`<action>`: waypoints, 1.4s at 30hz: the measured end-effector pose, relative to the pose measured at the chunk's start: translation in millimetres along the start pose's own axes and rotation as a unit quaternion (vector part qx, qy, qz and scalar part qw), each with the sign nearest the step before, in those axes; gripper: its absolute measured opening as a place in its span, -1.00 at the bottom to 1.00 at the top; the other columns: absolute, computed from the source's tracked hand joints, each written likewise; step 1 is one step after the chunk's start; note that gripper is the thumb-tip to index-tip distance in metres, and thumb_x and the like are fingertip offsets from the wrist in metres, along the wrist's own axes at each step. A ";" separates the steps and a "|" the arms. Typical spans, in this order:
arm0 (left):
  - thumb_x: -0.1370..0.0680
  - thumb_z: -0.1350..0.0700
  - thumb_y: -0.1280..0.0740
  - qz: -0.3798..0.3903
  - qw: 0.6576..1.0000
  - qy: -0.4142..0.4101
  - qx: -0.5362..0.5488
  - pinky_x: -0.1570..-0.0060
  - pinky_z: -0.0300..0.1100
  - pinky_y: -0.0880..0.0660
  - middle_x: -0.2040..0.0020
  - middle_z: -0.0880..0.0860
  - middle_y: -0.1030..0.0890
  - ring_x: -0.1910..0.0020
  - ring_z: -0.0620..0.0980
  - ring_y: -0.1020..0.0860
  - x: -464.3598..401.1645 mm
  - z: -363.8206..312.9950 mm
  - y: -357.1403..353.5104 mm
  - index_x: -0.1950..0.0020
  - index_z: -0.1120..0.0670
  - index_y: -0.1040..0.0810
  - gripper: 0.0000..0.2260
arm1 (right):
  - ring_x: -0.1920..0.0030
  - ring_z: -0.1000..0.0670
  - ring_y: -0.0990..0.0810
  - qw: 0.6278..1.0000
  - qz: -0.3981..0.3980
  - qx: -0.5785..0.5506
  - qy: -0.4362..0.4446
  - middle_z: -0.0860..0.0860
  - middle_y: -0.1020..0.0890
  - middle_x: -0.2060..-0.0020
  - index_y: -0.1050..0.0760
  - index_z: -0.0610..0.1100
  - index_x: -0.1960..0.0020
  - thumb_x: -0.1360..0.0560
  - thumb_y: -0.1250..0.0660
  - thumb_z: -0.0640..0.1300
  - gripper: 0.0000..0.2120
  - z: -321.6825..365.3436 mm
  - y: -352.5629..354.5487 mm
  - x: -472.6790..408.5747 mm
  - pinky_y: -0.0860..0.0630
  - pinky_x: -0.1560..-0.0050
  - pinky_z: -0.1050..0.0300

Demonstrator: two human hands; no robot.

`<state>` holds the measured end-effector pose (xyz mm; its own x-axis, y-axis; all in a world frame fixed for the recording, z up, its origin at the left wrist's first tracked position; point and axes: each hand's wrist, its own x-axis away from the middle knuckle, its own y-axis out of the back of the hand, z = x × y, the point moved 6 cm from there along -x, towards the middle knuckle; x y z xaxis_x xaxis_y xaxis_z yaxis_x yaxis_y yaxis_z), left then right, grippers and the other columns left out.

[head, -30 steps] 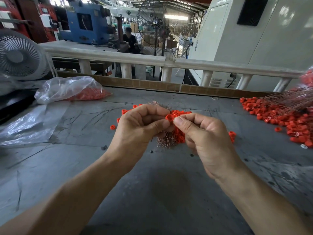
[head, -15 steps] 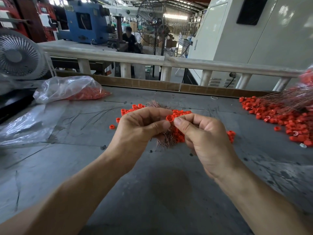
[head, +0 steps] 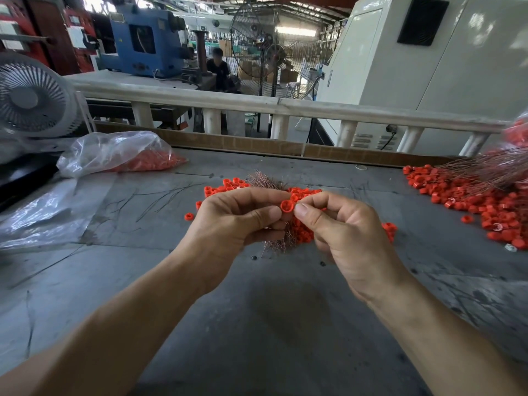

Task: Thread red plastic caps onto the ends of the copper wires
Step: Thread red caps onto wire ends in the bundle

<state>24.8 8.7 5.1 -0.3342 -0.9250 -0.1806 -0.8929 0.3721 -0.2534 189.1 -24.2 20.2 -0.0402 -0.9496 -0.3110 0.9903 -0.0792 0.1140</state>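
Two hands meet above the grey table (head: 271,324): the right hand (head: 348,238) pinches one round red plastic cap (head: 286,206), the left hand (head: 231,224) clamps a bundle of thin copper wires (head: 275,241). Two uncounted loose cap piles (head: 471,201) lie behind.

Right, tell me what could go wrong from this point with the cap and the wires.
1. The red cap is pinched only at the fingertips of the left hand and right hand; it could slip and drop into the loose caps below.
2. The copper wires are thin and bunched under the hands, so a strand may bend or miss the cap's hole.
3. A dropped cap could roll across the grey table.
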 end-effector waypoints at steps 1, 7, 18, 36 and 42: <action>-0.40 0.20 -0.46 0.004 1.000 0.004 0.004 0.09 -0.16 -0.64 0.08 0.16 -0.73 0.11 0.02 -0.69 -0.1 0.1 -0.2 -0.02 0.05 -0.76 -0.78 | 0.56 0.18 -0.19 1.000 0.005 -0.001 0.000 0.18 -0.32 0.58 -0.63 -0.18 0.09 -0.57 -0.41 -0.17 -0.90 -0.1 0.1 -0.2 -0.16 0.51 0.38; -0.41 0.22 -0.44 0.011 1.000 0.029 0.006 0.09 -0.17 -0.64 0.08 0.16 -0.72 0.12 0.00 -0.69 -0.9 1.4 0.9 -0.02 0.10 -0.75 -0.79 | 0.55 0.17 -0.20 1.000 0.022 0.005 -0.005 0.18 -0.32 0.57 -0.63 -0.15 0.10 -0.57 -0.41 -0.16 -0.90 -1.0 0.6 -0.2 -0.16 0.52 0.37; -0.43 0.22 -0.46 0.005 0.998 0.027 0.052 0.13 -0.16 -0.64 0.11 0.22 -0.68 0.17 0.00 -0.67 -0.9 0.4 -2.0 -0.01 0.18 -0.70 -0.83 | 0.51 0.03 -0.35 0.993 0.071 -0.043 -0.080 -0.02 -0.49 0.45 -0.63 -0.06 0.00 -0.66 -0.18 -0.24 -0.75 -15.7 -7.8 -0.4 -0.24 0.54 0.19; -0.39 0.22 -0.44 -0.039 0.995 0.043 0.081 0.07 -0.13 -0.68 0.01 0.30 -0.69 0.13 0.09 -0.70 -1.1 -2.1 3.8 -0.10 0.29 -0.58 -0.68 | 0.17 0.08 -0.67 0.938 -0.139 0.318 -0.009 0.13 -0.70 0.26 -0.65 0.09 0.10 -0.53 -0.43 -0.07 -0.93 -20.0 59.8 -19.5 -0.57 0.13 0.09; -0.40 0.23 -0.44 -0.051 0.994 0.044 0.085 0.07 -0.15 -0.68 0.03 0.29 -0.69 0.17 0.07 -0.69 -0.1 -2.5 4.4 -0.12 0.29 -0.57 -0.69 | 0.21 0.07 -0.63 0.895 -0.105 0.428 -0.069 0.17 -0.67 0.27 -0.62 0.15 0.23 -0.46 -0.50 -0.01 -0.87 -37.8 69.4 -23.0 -0.59 0.07 0.02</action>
<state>20.1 10.1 6.4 -0.2766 -0.9589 -0.0638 -0.8624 0.2769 -0.4238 263.8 3.7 -0.5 -0.2890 -0.9100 -0.2974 0.4971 -0.4082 0.7657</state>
